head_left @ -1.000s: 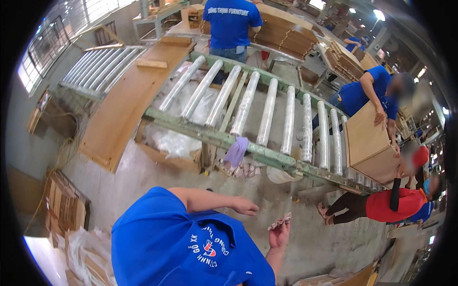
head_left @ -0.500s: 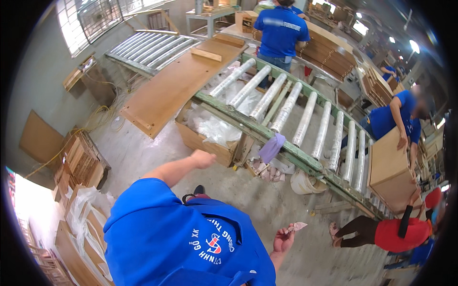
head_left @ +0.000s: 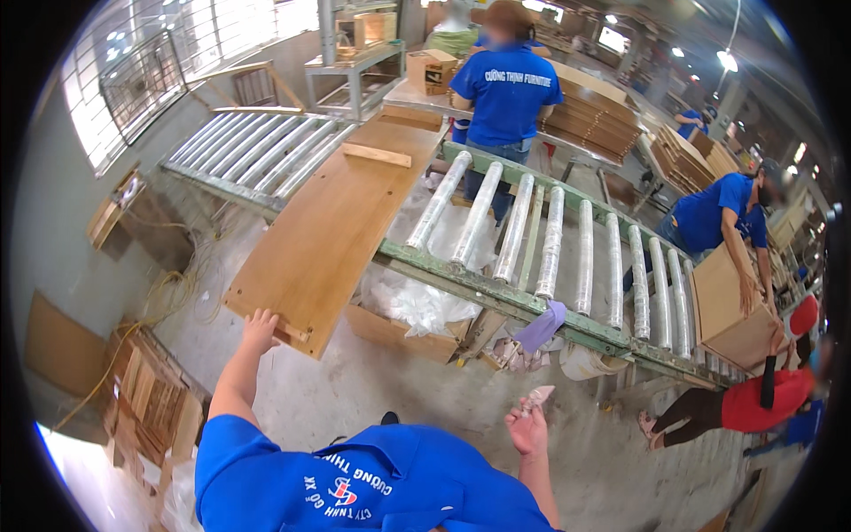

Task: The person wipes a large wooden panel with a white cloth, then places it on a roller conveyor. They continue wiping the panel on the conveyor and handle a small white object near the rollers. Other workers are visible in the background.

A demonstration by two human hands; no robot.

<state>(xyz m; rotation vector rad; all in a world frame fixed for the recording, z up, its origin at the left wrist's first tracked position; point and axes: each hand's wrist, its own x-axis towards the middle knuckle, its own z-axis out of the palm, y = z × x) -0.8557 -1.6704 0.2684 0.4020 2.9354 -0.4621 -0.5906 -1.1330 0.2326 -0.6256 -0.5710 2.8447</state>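
My left hand point(head_left: 260, 331) is at the near end of a long brown wooden panel point(head_left: 319, 226), fingers over its edge beside a short wooden strip point(head_left: 291, 331); its thumb is hidden. The panel lies slantwise across the gap between two roller conveyor sections, its near end jutting toward me. A second wooden strip point(head_left: 378, 155) sits across it farther away. Off to the right, my right hand point(head_left: 529, 431) is raised over the floor, closed on a crumpled pale pink scrap point(head_left: 539, 397), cloth or paper.
A green-framed roller conveyor point(head_left: 554, 244) with wrapped rollers runs to the right, a purple cloth point(head_left: 541, 326) hanging on its rail. Beneath stands a cardboard box point(head_left: 403, 335) of clear plastic. Co-workers stand beyond; one handles a wooden carcass point(head_left: 729, 301). Scrap wood point(head_left: 151, 399) is stacked at left.
My left hand has moved left and reached the panel's near end. My right hand still holds the pink scrap, a little higher. The view has shifted, bringing the panel lower in the picture.
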